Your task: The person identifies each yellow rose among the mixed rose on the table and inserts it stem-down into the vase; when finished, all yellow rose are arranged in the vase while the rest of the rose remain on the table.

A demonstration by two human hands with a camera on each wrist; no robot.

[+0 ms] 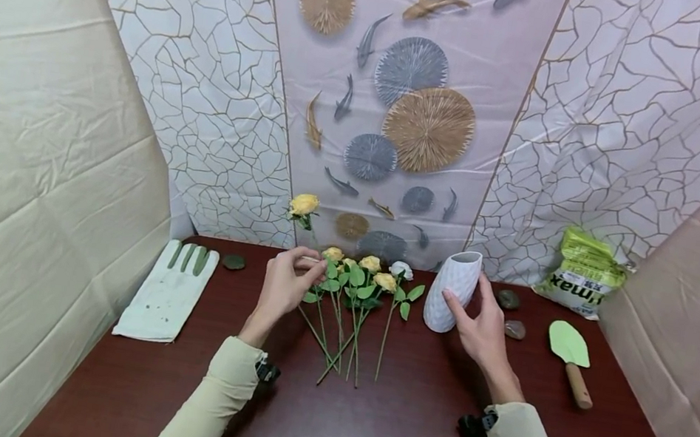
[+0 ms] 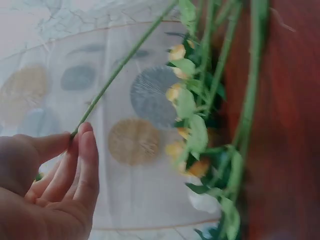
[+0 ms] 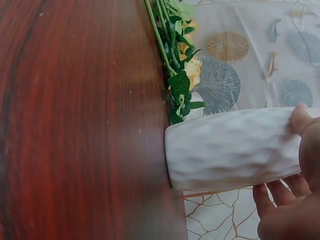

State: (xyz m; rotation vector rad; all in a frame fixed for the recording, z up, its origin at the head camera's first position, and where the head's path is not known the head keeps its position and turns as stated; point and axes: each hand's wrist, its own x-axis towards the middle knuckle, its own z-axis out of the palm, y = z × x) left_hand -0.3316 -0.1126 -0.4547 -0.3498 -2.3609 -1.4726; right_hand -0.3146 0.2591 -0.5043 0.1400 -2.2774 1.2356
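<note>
A yellow rose (image 1: 304,205) rises above my left hand (image 1: 290,281), its thin green stem (image 2: 120,75) pinched between thumb and fingertips. Beside that hand several yellow roses (image 1: 370,263) and one white rose (image 1: 401,270) lie on the table, leafy stems pointing toward me. My right hand (image 1: 488,327) grips a white, textured vase (image 1: 452,293) from its right side, with the thumb in front. The vase's mouth faces up, and its base appears to touch the table. In the right wrist view the hand (image 3: 295,200) is partly cut off by the frame edge.
On the dark red table (image 1: 353,435), a white and green glove (image 1: 168,294) and a dark stone (image 1: 233,262) lie left. Two stones (image 1: 509,299), a green bag (image 1: 584,274) and a trowel with a wooden handle (image 1: 579,385) are right. Patterned cloth (image 1: 379,200) hangs behind.
</note>
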